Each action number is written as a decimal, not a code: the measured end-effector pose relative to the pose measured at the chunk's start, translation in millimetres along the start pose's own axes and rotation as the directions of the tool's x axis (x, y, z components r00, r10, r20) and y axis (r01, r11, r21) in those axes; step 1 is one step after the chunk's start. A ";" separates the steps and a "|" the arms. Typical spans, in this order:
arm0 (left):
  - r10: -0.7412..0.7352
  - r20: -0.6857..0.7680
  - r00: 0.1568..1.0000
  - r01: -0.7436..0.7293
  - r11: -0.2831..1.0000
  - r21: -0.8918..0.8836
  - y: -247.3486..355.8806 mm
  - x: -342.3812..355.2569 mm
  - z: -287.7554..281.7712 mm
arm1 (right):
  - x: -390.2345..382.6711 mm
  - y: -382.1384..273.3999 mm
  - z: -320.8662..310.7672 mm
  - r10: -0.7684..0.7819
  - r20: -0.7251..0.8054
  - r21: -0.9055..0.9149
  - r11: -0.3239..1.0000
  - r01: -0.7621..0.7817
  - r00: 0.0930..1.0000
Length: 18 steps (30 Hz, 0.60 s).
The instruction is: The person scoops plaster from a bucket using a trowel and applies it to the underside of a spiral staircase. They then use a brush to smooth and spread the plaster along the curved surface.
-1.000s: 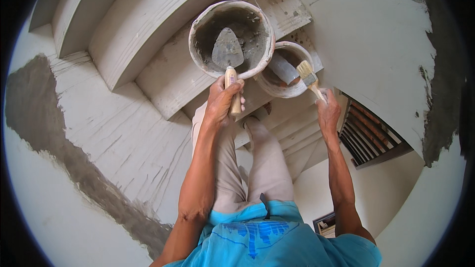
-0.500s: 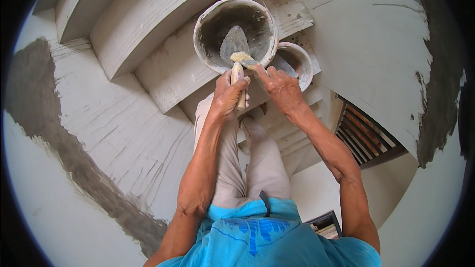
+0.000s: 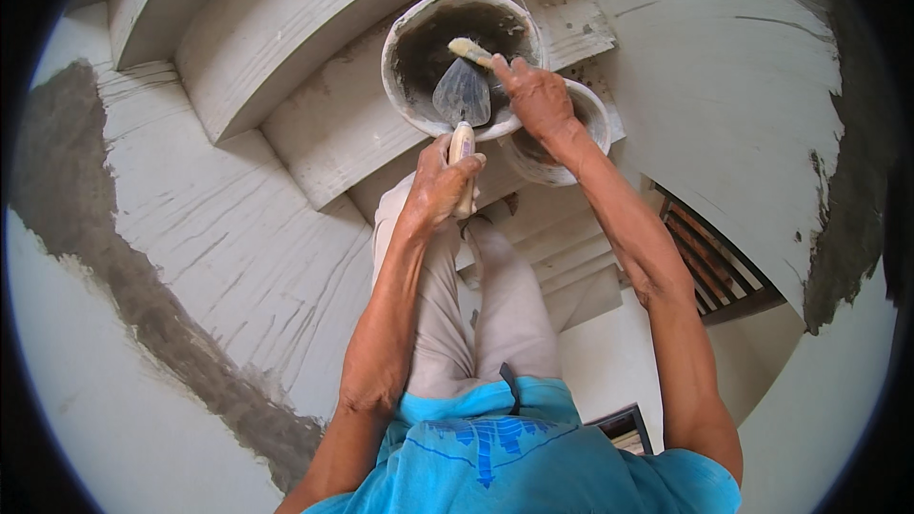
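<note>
My left hand (image 3: pixel 442 181) is wrapped round the pale handle of a trowel (image 3: pixel 462 97), whose grey pointed blade reaches over the near rim of a large bucket. My right hand (image 3: pixel 541 100) grips a paintbrush (image 3: pixel 471 52) with pale yellowish bristles, held across the far end of the trowel blade. The large bucket (image 3: pixel 389 71) has a whitish, smeared rim and a dark grey inside. Beside it, to the right and a bit nearer, a smaller bucket (image 3: pixel 597 124) is partly hidden by my right hand and wrist.
Pale concrete steps (image 3: pixel 328 148) curve round at the left and far side, and more steps drop below the buckets. Wet grey plaster bands (image 3: pixel 152 290) run along the left and right walls. A barred opening (image 3: pixel 714 262) lies at the right.
My right hand has moved up and slightly right, taking the paintbrush from the trowel's handle end to its blade tip. The blade is now wiped darker and smoother. My left hand stays nearly in place.
</note>
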State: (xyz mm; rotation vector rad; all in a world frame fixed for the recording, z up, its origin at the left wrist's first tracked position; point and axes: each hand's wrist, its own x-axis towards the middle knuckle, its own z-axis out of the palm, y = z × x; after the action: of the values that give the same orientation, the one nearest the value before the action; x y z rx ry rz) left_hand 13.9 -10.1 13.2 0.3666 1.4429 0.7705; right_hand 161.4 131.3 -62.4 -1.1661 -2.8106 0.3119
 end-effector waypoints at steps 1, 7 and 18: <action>0.002 0.001 1.000 -0.002 1.000 -0.013 1.1 -1.2 0.7 | 4.3 6.8 1.5 0.030 -0.005 0.007 1.000 -0.030 1.000; -0.037 -0.007 0.999 0.036 0.995 -0.095 11.1 -8.1 1.0 | -3.2 8.5 -29.4 0.067 -0.014 0.123 0.990 -0.065 0.998; 0.020 -0.009 1.000 -0.021 0.978 -0.206 7.5 0.2 -2.6 | -60.2 -17.4 -30.7 -0.025 -0.025 0.157 0.987 0.029 0.999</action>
State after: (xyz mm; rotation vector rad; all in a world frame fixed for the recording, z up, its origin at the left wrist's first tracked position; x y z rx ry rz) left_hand 9.5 -5.3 17.6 0.2200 1.3530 0.9299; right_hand 196.7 81.4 -28.5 -1.0898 -2.7220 0.5042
